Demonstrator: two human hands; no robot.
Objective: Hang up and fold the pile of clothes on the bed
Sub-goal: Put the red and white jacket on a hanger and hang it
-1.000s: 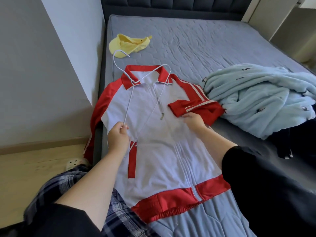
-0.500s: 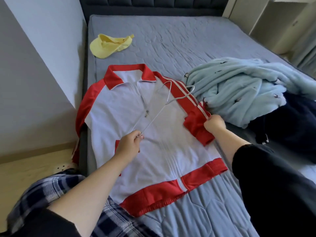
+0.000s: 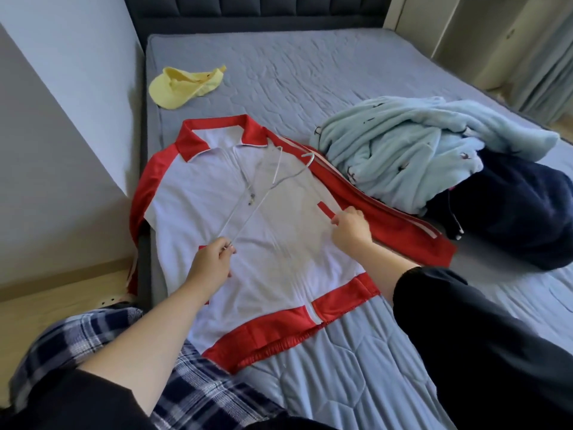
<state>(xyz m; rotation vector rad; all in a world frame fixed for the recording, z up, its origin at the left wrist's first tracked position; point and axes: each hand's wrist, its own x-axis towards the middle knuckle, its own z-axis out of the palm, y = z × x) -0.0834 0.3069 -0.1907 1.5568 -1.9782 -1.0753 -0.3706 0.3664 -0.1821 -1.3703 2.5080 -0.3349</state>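
**ENTRY: hang-up step, garment no. 1**

- **Item:** red-and-white zip jacket [image 3: 263, 243]. Flat, front up, zip closed, on near-left part of the grey bed [image 3: 310, 66]. Collar twd headboard, hem twd person. One red sleeve [image 3: 390, 218] lies stretched out to the right; the other droops over the bed's left edge.
- **Tool:** white wire hanger [image 3: 266, 193]. On top of jacket chest, hook end twd collar. Not inside the garment.
- **Grips:** left hand [image 3: 210, 262] pinches hanger's lower corner betw. thumb & fingers. Right hand [image 3: 350, 225] has fingers curled, pinching jacket front by the red pocket strip.
- **Others:** light-blue fleece garment [image 3: 418, 150], heaped, touching the stretched sleeve. Dark navy garment [image 3: 521, 212] beside & partly under it. Yellow cap [image 3: 186, 85] up nr headboard, well apart.
- **Step (est.):** prepping jacket for hanger. Task looks early, as the rest of the pile is unsorted.
- **Next (est.):** hanger must go inside the jacket. That means zip opened, or wire fed through neck or hem. Then one shoulder at a time, w/ hook out at collar. Right hand needs to lift or hold the cloth meanwhile.
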